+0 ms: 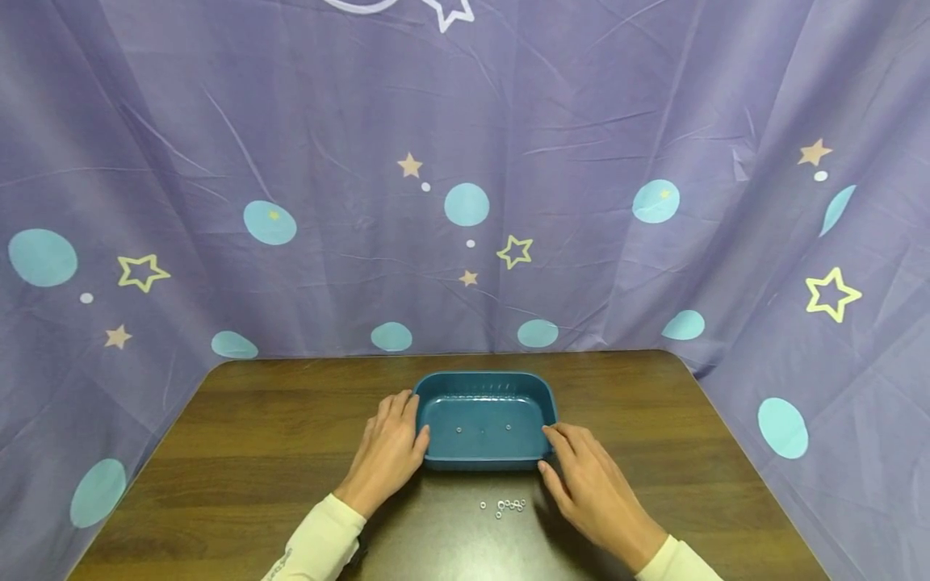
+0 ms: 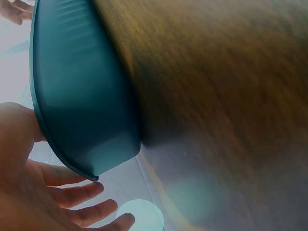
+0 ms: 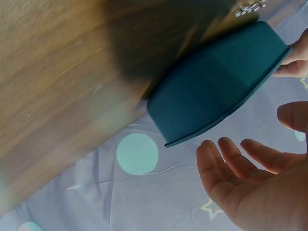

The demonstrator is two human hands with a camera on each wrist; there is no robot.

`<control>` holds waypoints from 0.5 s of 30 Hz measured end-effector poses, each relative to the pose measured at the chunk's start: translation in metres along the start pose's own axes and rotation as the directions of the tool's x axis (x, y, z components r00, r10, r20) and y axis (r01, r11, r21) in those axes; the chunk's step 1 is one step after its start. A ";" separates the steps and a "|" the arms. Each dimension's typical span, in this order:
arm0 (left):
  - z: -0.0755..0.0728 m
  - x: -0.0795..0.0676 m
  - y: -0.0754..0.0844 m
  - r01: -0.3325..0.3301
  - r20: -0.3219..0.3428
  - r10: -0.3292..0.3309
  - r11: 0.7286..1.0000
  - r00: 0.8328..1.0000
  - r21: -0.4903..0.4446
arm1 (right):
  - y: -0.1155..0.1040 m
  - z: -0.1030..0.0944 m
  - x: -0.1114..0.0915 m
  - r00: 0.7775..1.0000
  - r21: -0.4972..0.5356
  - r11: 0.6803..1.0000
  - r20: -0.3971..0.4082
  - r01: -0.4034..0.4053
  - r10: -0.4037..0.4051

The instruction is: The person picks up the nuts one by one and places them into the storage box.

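Observation:
A teal rectangular tray [image 1: 485,463] with raised walls rests on the wooden table, between both hands. Two small silvery ring-like pieces, one of them on the left [image 1: 458,430], lie on its floor. At the tray's left end is my left hand [image 1: 388,444], its thumb over the rim and its loosely spread fingers [image 2: 77,196] around the far corner. My right hand [image 1: 592,484] is beside the right end, fingers relaxed; in the right wrist view a gap shows between its fingertips [image 3: 207,147] and the rim. Several more ring-like pieces [image 1: 512,505] lie in front of the tray.
The brown wooden table [image 1: 276,452] has rounded far corners. A purple curtain [image 1: 349,202] with stars and blue dots hangs behind it and along both sides. Pale sleeves [image 1: 317,541] cover the forearms.

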State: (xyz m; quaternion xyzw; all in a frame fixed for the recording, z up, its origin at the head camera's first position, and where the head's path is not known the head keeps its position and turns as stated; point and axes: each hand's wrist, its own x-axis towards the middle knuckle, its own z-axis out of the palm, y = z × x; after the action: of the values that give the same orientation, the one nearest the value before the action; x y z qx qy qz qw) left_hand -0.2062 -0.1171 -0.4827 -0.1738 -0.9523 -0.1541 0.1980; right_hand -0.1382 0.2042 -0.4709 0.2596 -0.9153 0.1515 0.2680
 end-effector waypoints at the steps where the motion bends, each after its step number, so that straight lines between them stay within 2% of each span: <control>1: 0.000 0.000 0.000 0.001 0.003 -0.001 1.000 1.000 0.000 | -0.002 0.000 0.000 1.000 -0.003 1.000 0.001 0.004 -0.004; 9: -0.001 0.000 0.000 -0.001 0.005 0.001 1.000 1.000 -0.001 | -0.013 0.001 -0.004 0.999 0.041 0.998 0.006 0.048 -0.048; 15: -0.001 0.000 0.001 -0.001 0.004 0.001 1.000 1.000 0.012 | -0.024 0.003 -0.006 0.989 0.051 0.989 -0.067 0.139 -0.135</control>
State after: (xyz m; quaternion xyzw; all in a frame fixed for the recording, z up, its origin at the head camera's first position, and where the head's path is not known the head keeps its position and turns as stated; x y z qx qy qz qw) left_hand -0.2054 -0.1170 -0.4815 -0.1734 -0.9535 -0.1479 0.1971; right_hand -0.1217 0.1855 -0.4738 0.3243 -0.8819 0.1664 0.2990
